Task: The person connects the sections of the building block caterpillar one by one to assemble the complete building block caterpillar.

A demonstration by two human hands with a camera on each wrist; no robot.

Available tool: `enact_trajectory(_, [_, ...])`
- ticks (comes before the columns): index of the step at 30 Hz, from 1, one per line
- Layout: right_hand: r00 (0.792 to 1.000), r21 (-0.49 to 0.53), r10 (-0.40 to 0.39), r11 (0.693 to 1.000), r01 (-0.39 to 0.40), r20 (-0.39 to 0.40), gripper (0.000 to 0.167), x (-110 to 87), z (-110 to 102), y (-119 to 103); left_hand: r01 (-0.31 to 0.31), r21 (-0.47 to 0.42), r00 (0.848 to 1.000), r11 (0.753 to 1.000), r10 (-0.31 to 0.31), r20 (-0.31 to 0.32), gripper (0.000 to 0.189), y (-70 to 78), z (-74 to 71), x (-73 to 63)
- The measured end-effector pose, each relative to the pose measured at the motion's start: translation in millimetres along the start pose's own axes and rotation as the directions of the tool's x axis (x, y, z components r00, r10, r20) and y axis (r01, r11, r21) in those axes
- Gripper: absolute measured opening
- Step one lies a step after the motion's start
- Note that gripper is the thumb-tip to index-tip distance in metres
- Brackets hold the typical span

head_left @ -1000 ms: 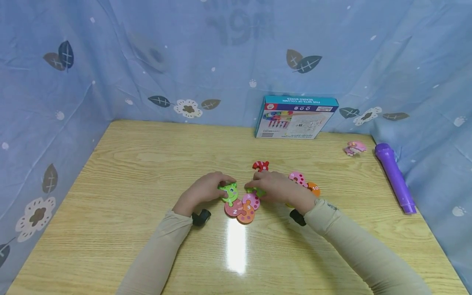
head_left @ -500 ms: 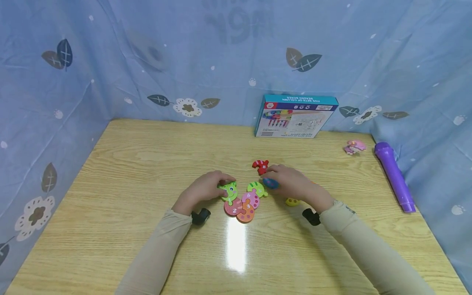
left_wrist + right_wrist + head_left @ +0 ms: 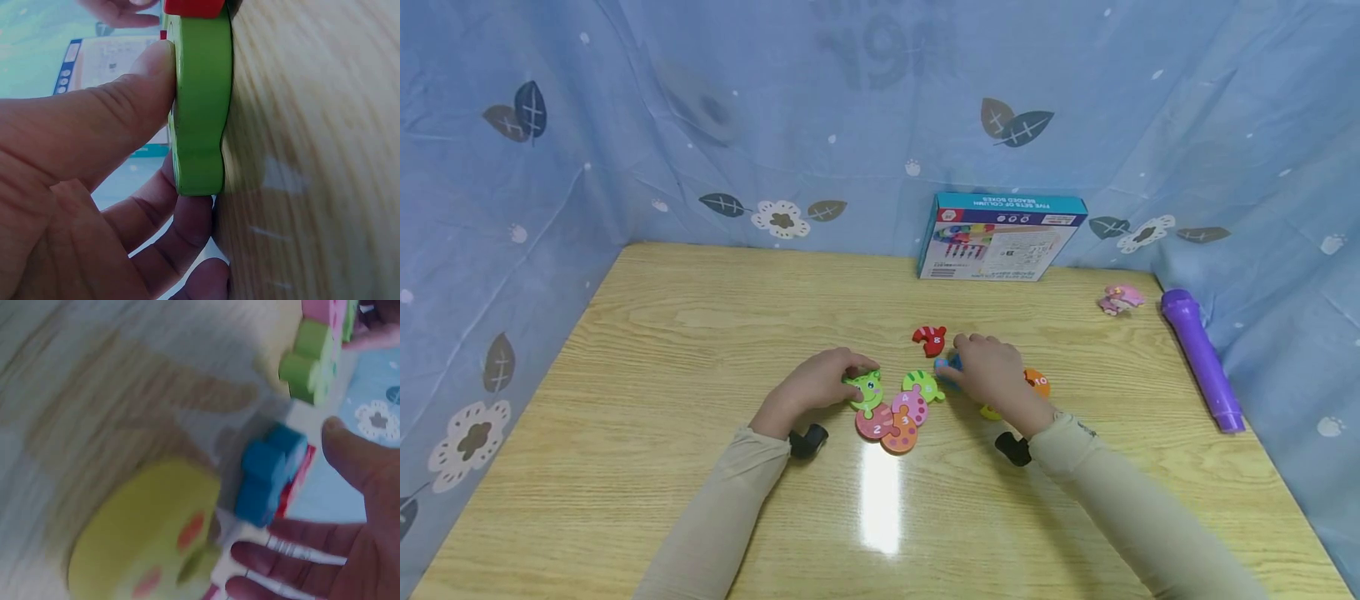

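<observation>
My left hand [image 3: 818, 385] holds the green caterpillar-head puzzle piece [image 3: 203, 94], thumb on its face and curled fingers at its edge. Joined to the head is a curved chain: the red-brown piece 2 [image 3: 874, 423], orange piece 3 [image 3: 901, 435], pink piece 4 [image 3: 910, 407] and green piece 5 [image 3: 921, 384]. Over a blue puzzle piece [image 3: 259, 478] reaches my right hand [image 3: 992, 373]; in the right wrist view its thumb and fingers are spread apart on either side of that piece. Part of the blue piece is hidden under the hand in the head view.
A red piece 8 [image 3: 932, 340] lies behind the blue one. Beside my right hand are a yellow piece [image 3: 144, 531] and an orange piece 10 [image 3: 1038, 382]. Farther off stand a box [image 3: 1000, 242], a pink figurine [image 3: 1122, 299] and a purple microphone-shaped toy [image 3: 1202, 358].
My right hand has let go of green piece 5, now joined to pink piece 4, and moved right to the blue piece. The left hand stays on the caterpillar head.
</observation>
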State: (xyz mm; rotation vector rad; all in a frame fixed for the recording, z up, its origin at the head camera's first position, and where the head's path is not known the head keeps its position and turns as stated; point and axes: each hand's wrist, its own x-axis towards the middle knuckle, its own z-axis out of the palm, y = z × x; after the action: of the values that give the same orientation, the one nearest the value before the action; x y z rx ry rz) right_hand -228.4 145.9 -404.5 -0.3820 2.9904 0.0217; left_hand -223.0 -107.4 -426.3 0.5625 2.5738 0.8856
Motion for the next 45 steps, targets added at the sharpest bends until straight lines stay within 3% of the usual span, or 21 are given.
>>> enact_trajectory(5, [0.999, -0.021, 0.038, 0.999, -0.039, -0.028, 0.054, 1.1, 5.2, -8.5, 0.001, 0.006, 1.0, 1.0, -0.001, 0.005, 0.045, -1.5, 2.3, 2.6])
enact_trajectory(12, [0.999, 0.041, 0.038, 0.999, -0.036, -0.036, 0.046, -2.2, 3.6, -4.0, -0.001, 0.009, 1.0, 1.0, 0.001, 0.012, 0.045, 0.3, 1.0, 3.0])
enact_trajectory(21, [0.996, 0.181, -0.05, 0.981, 0.062, -0.073, 0.053, -26.8, -6.7, -0.1, 0.008, -0.007, 1.0, 1.0, -0.008, 0.01, 0.045, 0.0, -0.2, 1.6])
enact_trajectory(27, [0.984, 0.179, -0.157, 0.969, 0.17, -0.082, 0.049, -35.0, -5.2, -6.5, 0.007, -0.019, 1.0, 1.0, -0.007, 0.005, 0.045, -0.2, -2.1, 2.3])
enact_trajectory(33, [0.979, 0.146, -0.189, 0.969, 0.199, -0.082, 0.049, -35.4, 2.1, -14.0, 0.014, -0.023, 1.0, 1.0, -0.014, 0.013, 0.045, -0.8, -0.4, 1.6])
enact_trajectory(45, [0.989, 0.1, -0.13, 0.986, 0.136, -0.065, 0.052, -35.8, 9.8, -21.6, 0.012, -0.026, 1.0, 1.0, -0.012, 0.003, 0.045, -1.1, 2.0, 1.9])
